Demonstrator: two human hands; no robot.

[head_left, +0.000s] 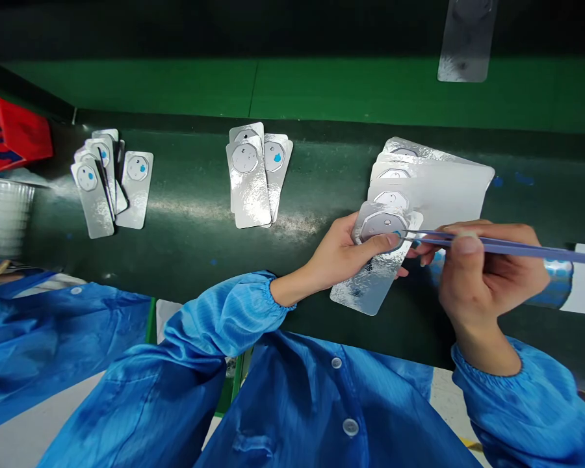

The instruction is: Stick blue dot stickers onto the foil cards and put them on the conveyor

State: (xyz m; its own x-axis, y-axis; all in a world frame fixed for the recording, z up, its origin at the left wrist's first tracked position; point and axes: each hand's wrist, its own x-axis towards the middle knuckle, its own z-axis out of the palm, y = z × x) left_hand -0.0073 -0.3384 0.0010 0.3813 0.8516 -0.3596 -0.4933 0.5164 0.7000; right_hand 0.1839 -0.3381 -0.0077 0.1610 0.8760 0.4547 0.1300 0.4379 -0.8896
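Observation:
My left hand (pixel 344 257) is closed on a silver foil card (pixel 370 279) with a round disc near its top, thumb pressed on the disc. My right hand (pixel 482 270) pinches blue tweezers (pixel 497 246) whose tips touch the disc edge, where a small blue dot sits. Behind the held card lies a fanned stack of similar silver cards (pixel 433 182). Both arms wear blue smock sleeves.
On the dark green belt (pixel 190 221) lie two more groups of silver cards, one in the middle (pixel 253 175) and one at the left (pixel 110 185). A red bin (pixel 10 133) and clear trays (pixel 2 214) stand far left. One card (pixel 465 39) lies at the back right.

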